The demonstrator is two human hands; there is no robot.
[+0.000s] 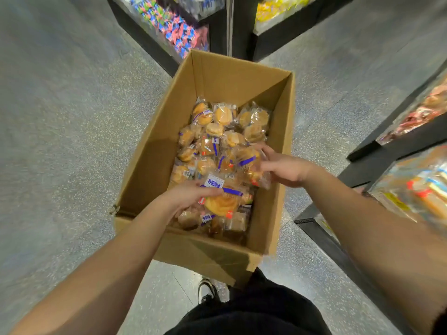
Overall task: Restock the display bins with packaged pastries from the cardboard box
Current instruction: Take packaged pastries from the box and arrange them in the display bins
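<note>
An open cardboard box point(232, 76) stands on the floor in front of me, its bottom covered with several clear-wrapped golden pastries point(225, 117) with blue labels. Both hands are inside the box. My left hand point(191, 193) grips a wrapped spiral pastry point(223, 204) near the box's near end. My right hand point(285, 168) pinches the wrappers of a small bunch of pastry packets point(246, 159) at the box's right side, lifted slightly above the pile.
Display bins point(416, 189) with wrapped snacks run along the right, on black shelving. More bins of colourful sweets point(179, 27) stand beyond the box at top. Speckled grey floor point(60, 117) lies to the left. My shoe point(206, 290) is just behind the box.
</note>
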